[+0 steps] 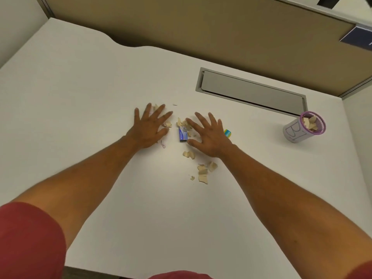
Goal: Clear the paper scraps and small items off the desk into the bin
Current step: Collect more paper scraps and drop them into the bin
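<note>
Paper scraps [204,171] near, behind right hand [208,135].

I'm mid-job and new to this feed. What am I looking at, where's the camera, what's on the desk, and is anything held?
No machine here: one camera on a person's head looks down at their bare arms. The left hand and right hand lie spread, fingers open, holding nothing. On the white desk lie tan paper scraps, a small blue box between the hands, and a green-blue item partly hidden by the right hand. The small bin, far right, already holds scraps.
</note>
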The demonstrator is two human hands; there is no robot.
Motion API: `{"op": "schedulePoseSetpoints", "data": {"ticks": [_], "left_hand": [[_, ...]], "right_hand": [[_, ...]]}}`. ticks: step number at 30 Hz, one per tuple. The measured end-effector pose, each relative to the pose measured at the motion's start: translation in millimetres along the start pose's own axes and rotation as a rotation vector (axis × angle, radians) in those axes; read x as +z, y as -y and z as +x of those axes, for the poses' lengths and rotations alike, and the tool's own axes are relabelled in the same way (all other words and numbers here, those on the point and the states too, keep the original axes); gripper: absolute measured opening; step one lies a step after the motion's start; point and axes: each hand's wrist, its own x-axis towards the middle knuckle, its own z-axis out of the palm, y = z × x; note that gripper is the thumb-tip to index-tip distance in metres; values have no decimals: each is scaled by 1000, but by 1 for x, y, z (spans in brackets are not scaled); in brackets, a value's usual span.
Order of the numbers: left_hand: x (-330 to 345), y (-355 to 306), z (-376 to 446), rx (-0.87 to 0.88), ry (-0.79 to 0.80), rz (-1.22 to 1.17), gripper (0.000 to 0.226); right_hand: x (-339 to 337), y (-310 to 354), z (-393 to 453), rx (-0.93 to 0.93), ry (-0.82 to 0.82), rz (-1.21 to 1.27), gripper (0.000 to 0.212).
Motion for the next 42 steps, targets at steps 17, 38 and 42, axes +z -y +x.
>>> {"op": "schedulePoseSetpoints", "data": {"ticks": [17,38,42], "left_hand": [[47,-101,-107,-96,-312,-467,42],[12,-38,-58,122,-8,-200,67],[26,-57,-111,103,-44,-347,59]], "right_hand": [[50,64,-99,156,-200,261,46],[52,46,-80,85,-88,1,64],[60,43,-108,-13,-145,19,58]]}}
